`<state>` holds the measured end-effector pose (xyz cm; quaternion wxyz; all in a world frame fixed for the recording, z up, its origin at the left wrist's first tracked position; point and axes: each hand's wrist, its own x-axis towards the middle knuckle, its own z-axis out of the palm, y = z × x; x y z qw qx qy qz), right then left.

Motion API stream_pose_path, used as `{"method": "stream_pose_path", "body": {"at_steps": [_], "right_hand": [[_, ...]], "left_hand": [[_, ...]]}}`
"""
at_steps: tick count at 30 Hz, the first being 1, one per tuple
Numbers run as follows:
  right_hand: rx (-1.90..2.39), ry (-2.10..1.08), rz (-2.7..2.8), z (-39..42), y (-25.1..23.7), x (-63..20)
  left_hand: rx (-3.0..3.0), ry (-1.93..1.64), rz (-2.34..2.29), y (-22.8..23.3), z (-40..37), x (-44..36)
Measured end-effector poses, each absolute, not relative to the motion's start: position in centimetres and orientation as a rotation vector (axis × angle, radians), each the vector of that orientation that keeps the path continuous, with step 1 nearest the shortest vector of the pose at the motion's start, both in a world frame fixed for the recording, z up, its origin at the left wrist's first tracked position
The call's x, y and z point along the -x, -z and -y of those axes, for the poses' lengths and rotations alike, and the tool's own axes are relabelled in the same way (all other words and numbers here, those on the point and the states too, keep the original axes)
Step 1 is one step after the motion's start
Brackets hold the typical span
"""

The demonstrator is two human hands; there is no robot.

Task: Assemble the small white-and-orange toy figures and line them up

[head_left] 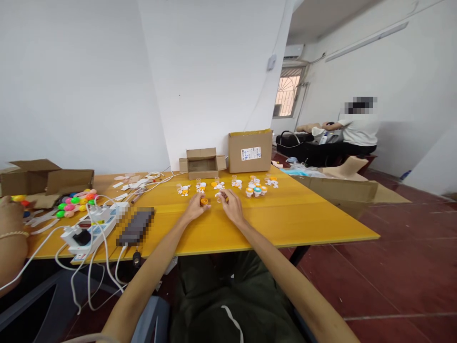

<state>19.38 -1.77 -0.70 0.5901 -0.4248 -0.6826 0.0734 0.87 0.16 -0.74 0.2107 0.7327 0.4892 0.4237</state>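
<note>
My left hand (194,208) is closed around a small round orange plastic part (203,202) just above the yellow table (285,221). Close by on the right, my right hand (231,205) pinches a small clear cup-like piece (218,197) between thumb and fingers. Beyond both hands lie loose piles of small white, orange and clear plastic parts (183,189). To the right of my right hand stands a cluster of small round pieces with white, orange and teal tops (257,190).
An open cardboard box (202,164) and a taller carton (250,151) stand at the table's back. On the left are a power strip (96,226) with trailing cables, a phone (136,226), colourful balls (73,205) and another person's arm (12,238). Another person (360,125) sits far right.
</note>
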Motion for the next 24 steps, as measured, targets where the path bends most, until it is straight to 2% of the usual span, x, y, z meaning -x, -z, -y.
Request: {"method": "stream_pose_path", "body": {"at_steps": [10, 24], "right_hand": [[0.868, -0.187, 1.860, 1.54, 1.53, -19.41], [0.808, -0.158, 1.991, 1.65, 1.55, -19.46]], "left_hand": [[-1.967, -1.030, -0.957, 0.56, 0.44, -1.51], [-1.813, -0.959, -0.858, 0.80, 0.30, -1.63]]}}
